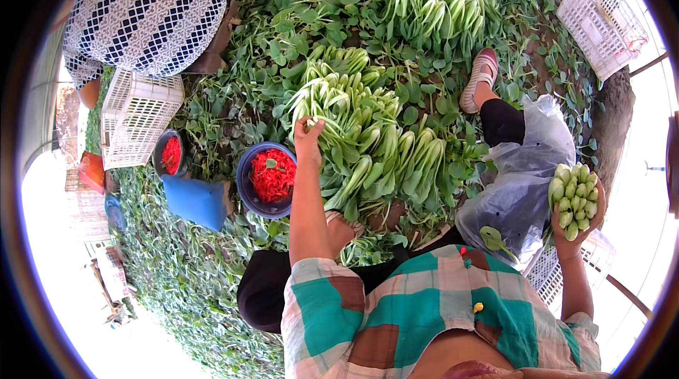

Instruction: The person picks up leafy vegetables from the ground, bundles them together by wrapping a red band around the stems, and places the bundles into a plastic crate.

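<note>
My left hand (307, 140) is at the near left edge of a pile of pak choi (366, 113), its thumb and fingers around pale stalks there. Off to the right, my right hand (573, 241) holds up a bunch of pak choi (575, 198), the pale cut bases facing the camera. A clear plastic sheet or bag (498, 193) covers part of my right leg, and a loose leaf (493, 238) lies on it. Beside my left forearm stands a blue-purple plastic basin (245, 193) of red ties (273, 177).
Another person in a patterned top (148, 18) works at upper left by a white plastic crate (140, 119). Near it are a smaller bowl (170, 153) and a blue block-like object (196, 201). More pak choi (440, 2) lies ahead; another crate (602, 23) stands at upper right.
</note>
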Demonstrator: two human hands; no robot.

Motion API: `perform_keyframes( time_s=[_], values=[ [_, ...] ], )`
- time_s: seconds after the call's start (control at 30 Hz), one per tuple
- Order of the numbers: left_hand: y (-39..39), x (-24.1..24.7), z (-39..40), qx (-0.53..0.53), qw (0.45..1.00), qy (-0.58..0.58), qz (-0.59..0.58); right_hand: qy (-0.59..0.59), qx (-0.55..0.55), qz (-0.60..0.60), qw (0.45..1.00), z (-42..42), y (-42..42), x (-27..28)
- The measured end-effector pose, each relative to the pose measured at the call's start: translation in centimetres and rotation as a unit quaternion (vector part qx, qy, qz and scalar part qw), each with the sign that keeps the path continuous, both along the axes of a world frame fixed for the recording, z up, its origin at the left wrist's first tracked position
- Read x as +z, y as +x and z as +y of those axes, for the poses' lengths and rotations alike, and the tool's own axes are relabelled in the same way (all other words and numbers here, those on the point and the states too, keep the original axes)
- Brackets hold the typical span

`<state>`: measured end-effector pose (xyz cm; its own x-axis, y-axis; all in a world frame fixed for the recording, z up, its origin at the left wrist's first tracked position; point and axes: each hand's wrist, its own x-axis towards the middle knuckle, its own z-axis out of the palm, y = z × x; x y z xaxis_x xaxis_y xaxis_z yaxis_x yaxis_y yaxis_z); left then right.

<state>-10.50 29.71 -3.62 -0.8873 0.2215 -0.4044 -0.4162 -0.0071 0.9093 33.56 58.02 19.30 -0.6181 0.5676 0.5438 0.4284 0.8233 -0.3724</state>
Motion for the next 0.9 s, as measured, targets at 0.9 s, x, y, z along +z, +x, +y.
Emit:
perform_keyframes(
  time_s=[0.9],
  values=[
    [29.6,22.5,15.3,-0.449,0.883,0.087,0.108,-0.150,0.061,-0.104,0.981,0.5,0.4,5.1]
  ],
)
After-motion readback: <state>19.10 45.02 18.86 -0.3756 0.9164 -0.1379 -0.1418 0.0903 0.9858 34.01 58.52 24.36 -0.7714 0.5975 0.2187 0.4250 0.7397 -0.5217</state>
